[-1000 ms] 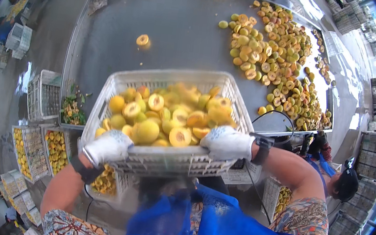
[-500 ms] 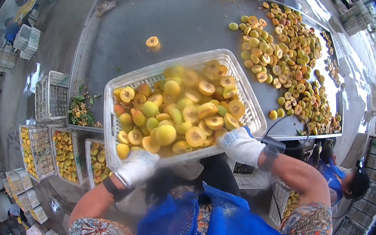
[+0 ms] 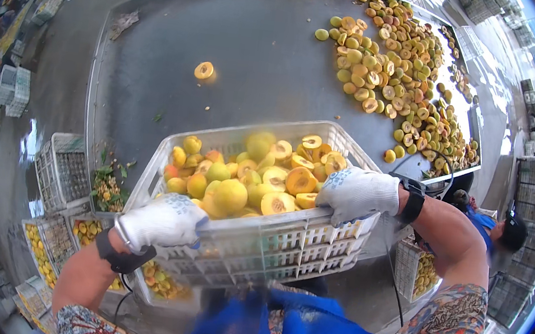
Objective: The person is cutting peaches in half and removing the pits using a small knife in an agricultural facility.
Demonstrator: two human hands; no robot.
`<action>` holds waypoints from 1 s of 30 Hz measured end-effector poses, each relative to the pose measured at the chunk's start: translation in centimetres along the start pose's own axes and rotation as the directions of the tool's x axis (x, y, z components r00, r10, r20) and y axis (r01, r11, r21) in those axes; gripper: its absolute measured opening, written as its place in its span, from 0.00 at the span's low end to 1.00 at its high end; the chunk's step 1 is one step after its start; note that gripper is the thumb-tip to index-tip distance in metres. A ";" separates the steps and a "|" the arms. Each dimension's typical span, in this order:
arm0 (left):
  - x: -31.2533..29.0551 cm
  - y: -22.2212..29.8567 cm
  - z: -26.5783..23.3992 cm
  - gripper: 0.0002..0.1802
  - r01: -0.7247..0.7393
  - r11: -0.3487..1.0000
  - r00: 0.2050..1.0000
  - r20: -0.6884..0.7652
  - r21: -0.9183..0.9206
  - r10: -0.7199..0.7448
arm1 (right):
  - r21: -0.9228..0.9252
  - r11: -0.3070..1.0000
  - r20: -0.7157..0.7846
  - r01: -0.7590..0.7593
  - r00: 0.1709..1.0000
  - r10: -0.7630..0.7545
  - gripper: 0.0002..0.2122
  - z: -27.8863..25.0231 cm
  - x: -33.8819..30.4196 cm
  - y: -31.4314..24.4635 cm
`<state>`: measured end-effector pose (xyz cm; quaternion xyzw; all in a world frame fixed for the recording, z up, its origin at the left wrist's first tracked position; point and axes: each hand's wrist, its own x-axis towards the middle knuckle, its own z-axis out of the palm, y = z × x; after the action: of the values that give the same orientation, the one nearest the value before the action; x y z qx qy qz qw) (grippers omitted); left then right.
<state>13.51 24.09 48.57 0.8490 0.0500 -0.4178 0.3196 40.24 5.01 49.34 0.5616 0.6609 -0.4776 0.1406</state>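
Left fingers [image 3: 194, 227]: gloved, curled tight on near rim of white crate [image 3: 285, 244]
Right fingers [image 3: 333, 205]: gloved, clamped on same rim, further right
Crate: between my hands; resting on table [image 3: 256, 45] or not, can't tell
Done, I'd judge: crate well filled with fruit [image 3: 230, 196], just beyond my fingers
Remaining: loose pile [image 3: 419, 72] on table, beyond right fingers
Vs half a second ago: crate less skewed, near wall now showing below fingers
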 end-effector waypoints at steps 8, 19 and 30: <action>4.7 -12.1 -6.9 0.07 0.069 0.660 0.917 -0.213 -0.748 -0.337 | 0.342 0.925 -0.440 -0.164 0.842 0.312 0.23 -7.0 10.1 7.5; 8.7 -14.1 -5.9 0.19 0.229 0.954 0.691 -0.657 -0.196 -0.301 | 0.297 0.900 -0.413 -0.319 0.807 0.422 0.19 -8.8 13.9 9.1; 6.7 -17.6 -3.2 0.21 -0.664 0.462 0.341 -0.788 -0.588 -0.513 | 0.385 0.922 -0.714 -0.033 0.622 0.321 0.24 -6.3 12.3 9.5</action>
<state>13.78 38.62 36.22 0.6170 0.3790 0.2636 0.6373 46.75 16.66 39.17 0.7887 0.5067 -0.2831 -0.2027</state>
